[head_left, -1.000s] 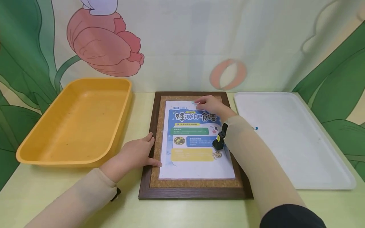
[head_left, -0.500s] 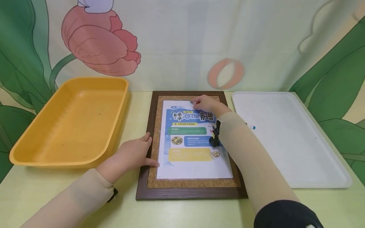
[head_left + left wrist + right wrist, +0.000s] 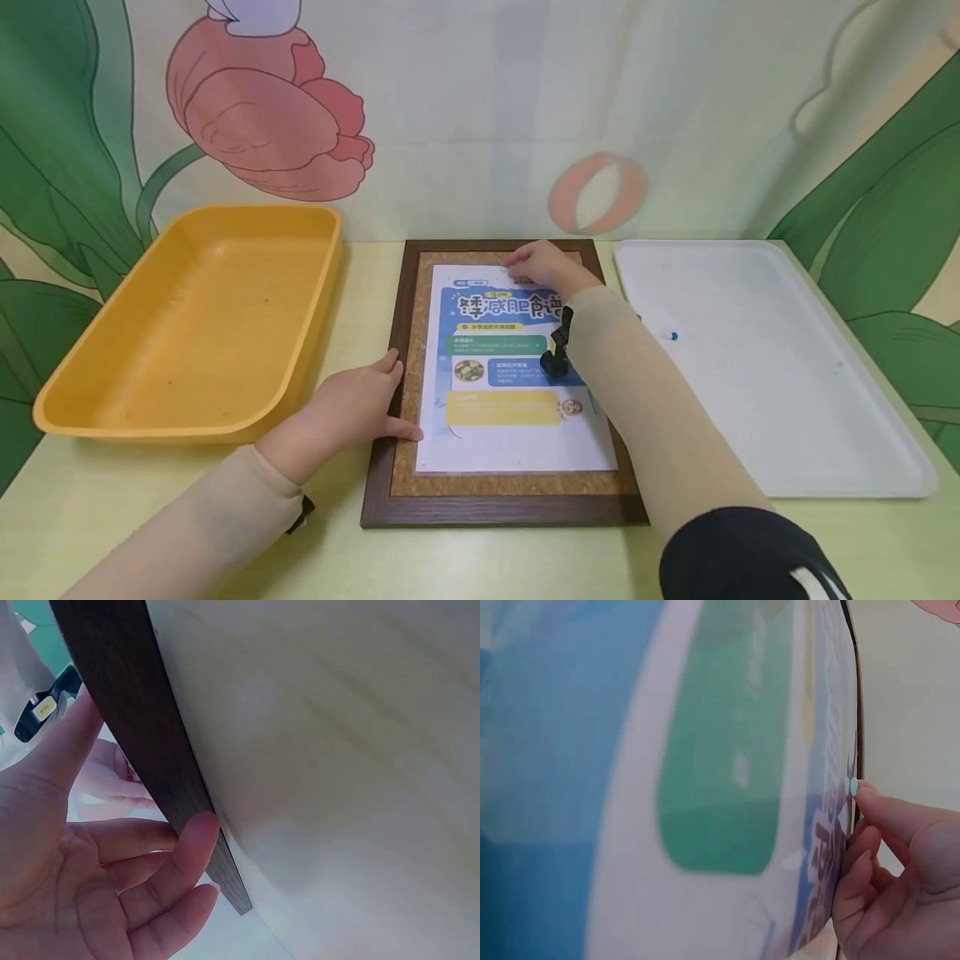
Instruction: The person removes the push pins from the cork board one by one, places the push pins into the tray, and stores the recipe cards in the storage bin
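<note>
In the head view, a printed poster (image 3: pixel 517 450) lies on a cork board (image 3: pixel 517 485) with a dark wooden frame (image 3: pixel 502 510). My left hand (image 3: pixel 352 408) holds the frame's left side, the thumb over the top near the poster's edge. The left wrist view shows curled fingers (image 3: pixel 196 844) against the outer side of that dark frame. My right hand (image 3: pixel 551 265) is at the poster's top edge. There, in the right wrist view, its fingertips pinch a pale teal push pin (image 3: pixel 853 786). The head view barely shows this pin.
To the left stands a deep yellow tray (image 3: pixel 187 432). A shallow white tray (image 3: pixel 810 400) lies at the right, with a blue-headed push pin (image 3: pixel 672 336) on it. Behind the table hangs a printed curtain (image 3: pixel 465 117).
My right hand stays at the poster's top edge, while its wrist and forearm have shifted slightly left. The left hand keeps its place on the frame. The head view moves a little.
</note>
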Demonstrator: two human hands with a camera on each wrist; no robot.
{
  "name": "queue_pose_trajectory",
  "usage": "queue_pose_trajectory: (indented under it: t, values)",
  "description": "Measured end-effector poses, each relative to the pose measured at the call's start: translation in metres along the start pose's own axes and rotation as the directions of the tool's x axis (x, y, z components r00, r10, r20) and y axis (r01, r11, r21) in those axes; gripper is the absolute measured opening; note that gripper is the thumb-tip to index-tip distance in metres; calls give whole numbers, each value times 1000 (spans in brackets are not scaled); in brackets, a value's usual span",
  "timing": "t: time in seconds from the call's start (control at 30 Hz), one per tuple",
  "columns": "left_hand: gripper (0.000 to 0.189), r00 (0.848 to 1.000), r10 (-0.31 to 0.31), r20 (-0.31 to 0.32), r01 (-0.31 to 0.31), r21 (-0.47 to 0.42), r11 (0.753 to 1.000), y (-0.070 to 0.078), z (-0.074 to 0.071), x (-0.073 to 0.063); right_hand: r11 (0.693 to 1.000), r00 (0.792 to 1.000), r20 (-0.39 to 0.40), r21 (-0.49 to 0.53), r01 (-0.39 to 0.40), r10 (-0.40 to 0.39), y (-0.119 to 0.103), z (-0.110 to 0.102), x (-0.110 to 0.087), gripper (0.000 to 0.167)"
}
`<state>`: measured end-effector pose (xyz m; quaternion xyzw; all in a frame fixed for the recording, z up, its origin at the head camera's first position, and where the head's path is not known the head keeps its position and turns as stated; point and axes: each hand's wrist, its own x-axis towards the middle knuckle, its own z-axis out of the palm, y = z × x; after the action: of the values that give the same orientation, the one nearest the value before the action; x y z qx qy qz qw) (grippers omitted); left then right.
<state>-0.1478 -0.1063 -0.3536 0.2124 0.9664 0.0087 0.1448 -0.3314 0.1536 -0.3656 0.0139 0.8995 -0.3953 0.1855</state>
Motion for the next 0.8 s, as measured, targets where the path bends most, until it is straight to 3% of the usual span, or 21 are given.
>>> queue_pose_trajectory:
  t: [0.23, 0.8]
  values:
    - [98, 1000, -2, 9, 2, -6, 1000, 2, -1, -1, 995, 997, -47, 71, -63, 67, 3, 5, 10, 19]
    - [97, 1000, 14, -15, -14, -5, 1000, 1, 1, -2, 995, 995, -68, 73, -68, 73, 5, 7, 15, 18]
